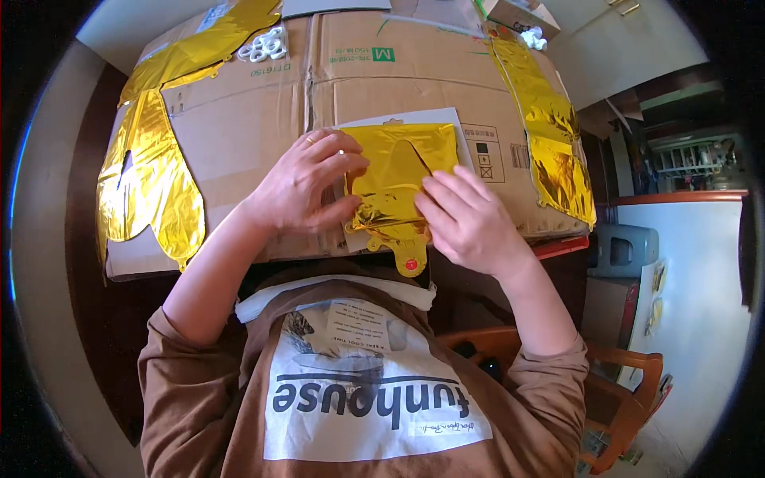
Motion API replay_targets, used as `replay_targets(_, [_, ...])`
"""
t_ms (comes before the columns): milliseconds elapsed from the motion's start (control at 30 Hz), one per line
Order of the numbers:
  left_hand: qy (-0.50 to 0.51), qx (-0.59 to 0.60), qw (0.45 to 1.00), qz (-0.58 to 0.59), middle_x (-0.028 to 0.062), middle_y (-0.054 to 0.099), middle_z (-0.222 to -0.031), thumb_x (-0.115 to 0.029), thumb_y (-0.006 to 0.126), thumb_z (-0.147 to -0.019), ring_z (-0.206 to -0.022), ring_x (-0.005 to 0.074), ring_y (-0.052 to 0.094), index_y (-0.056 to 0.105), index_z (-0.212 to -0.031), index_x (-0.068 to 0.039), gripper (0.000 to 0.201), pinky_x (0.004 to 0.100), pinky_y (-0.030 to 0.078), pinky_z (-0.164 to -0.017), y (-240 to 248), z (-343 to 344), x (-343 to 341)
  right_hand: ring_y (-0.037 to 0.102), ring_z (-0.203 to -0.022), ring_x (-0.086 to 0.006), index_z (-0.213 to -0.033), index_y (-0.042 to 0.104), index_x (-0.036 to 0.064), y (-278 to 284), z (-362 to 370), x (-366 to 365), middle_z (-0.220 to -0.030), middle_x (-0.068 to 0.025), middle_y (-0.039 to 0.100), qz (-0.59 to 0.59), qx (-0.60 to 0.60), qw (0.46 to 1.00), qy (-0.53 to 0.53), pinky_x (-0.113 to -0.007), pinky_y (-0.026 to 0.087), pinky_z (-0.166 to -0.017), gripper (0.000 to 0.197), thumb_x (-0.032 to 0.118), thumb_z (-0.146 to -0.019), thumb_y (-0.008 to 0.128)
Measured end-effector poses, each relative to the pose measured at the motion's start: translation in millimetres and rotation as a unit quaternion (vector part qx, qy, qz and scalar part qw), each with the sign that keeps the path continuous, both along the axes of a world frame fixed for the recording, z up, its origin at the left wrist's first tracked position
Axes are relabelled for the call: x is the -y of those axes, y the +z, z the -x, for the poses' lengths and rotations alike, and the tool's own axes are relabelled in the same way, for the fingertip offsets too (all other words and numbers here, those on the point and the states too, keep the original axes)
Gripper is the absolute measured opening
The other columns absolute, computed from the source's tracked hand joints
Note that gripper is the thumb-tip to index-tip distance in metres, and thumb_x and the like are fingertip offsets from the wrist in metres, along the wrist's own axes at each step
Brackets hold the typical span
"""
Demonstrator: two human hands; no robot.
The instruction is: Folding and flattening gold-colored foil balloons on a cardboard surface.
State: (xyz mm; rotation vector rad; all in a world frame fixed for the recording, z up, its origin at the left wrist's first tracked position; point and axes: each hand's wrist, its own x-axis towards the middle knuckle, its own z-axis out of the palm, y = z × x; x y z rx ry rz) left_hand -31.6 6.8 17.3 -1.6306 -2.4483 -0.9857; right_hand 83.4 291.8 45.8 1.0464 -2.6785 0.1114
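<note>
Gold foil balloon (pixel 402 171), folded into a flat, roughly square packet, lies between the fingers of the two hands, to the right of the left fingertips and to the left of the right ones. Its main panel has no strong long axis; a narrow tail (pixel 411 264) with a red dot points toward the wearer, below both sets of fingertips, and the right hand (pixel 466 215) is the nearer to it. A dark slit between folds slants down to just beside the right fingertips.

On the left hand (pixel 307 179), thumb and fingers stand apart, curved around the packet's left edge, the thumb nearer the body. The right fingers lie close together over the right edge; whether the thumb beneath pinches the foil, I cannot tell.

Under the packet, a pale backing card (pixel 464 142) shows past its top and right edges, beyond the right fingertips. Both rest on a cardboard box (pixel 239 151). Well left of the left fingers hangs one gold foil piece (pixel 155 175); well right of the right fingers lies another gold foil strip (pixel 550 119).
</note>
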Motion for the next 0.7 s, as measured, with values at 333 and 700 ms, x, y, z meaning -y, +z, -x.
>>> replay_targets(333, [-0.038,-0.029,0.998,0.039,0.0182,0.061,-0.124,-0.032,0.072,-0.082,-0.122,0.0374,0.056,0.065,-0.121,-0.004,0.048,0.0526,0.041,-0.11,1,14,3,0.072,-0.099,-0.0299,-0.107,0.068,-0.0009,-34,-2,15,-0.107,-0.0179,0.073,0.048,-0.126,0.989,-0.063,-0.043,0.056,-0.093,0.024,0.012,-0.088,0.063])
replay_targets(700, [-0.019,-0.186,0.978,-0.088,0.0058,0.069,-0.095,-0.009,0.079,-0.073,-0.09,0.0285,0.067,0.069,-0.101,-0.008,0.03,0.0424,0.054,-0.089,0,12,-27,0.069,-0.106,-0.0287,-0.115,0.069,0.0046,-26,7,9,-0.117,-0.0139,0.071,0.136,-0.146,0.973,-0.12,-0.045,0.052,-0.1,0.029,0.011,-0.087,0.072])
